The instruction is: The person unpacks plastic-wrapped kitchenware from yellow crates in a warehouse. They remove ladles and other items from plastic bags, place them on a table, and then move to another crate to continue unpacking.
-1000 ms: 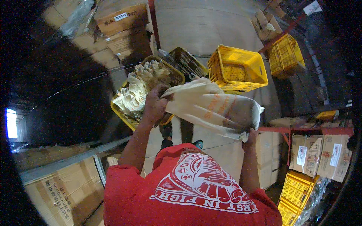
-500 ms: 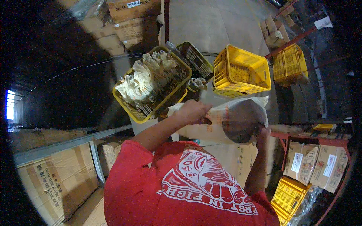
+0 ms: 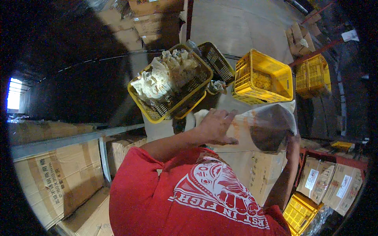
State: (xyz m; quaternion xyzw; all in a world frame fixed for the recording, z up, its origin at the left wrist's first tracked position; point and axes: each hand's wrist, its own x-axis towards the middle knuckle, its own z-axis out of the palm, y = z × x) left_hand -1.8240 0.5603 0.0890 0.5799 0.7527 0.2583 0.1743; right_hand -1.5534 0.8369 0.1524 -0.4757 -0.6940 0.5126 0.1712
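Observation:
In front of my chest is a translucent white plastic bag point(image 3: 246, 128) with orange print. A large dark round object point(image 3: 269, 133) shows through its right part; what it is I cannot make out. My left hand point(image 3: 217, 128) is at the bag's left end, with its fingers and thumb spread apart. At the right edge of the bag my right hand point(image 3: 293, 140) grips the plastic, its fingers partly hidden by the bag.
Beyond my left hand, a yellow-rimmed basket point(image 3: 157, 119) holds crumpled whitish bags point(image 3: 157, 80). A dark basket point(image 3: 215, 61) leans behind it. Yellow crates point(image 3: 262, 74) stand beyond the bag. Cardboard boxes point(image 3: 67, 177) and a metal rail point(image 3: 78, 139) line the left; more boxes point(image 3: 328, 179) are at right.
My left hand has gone from closed at the bag's left part to spread fingers. The right hand stays at the bag's right edge. The whole view has shifted slightly.

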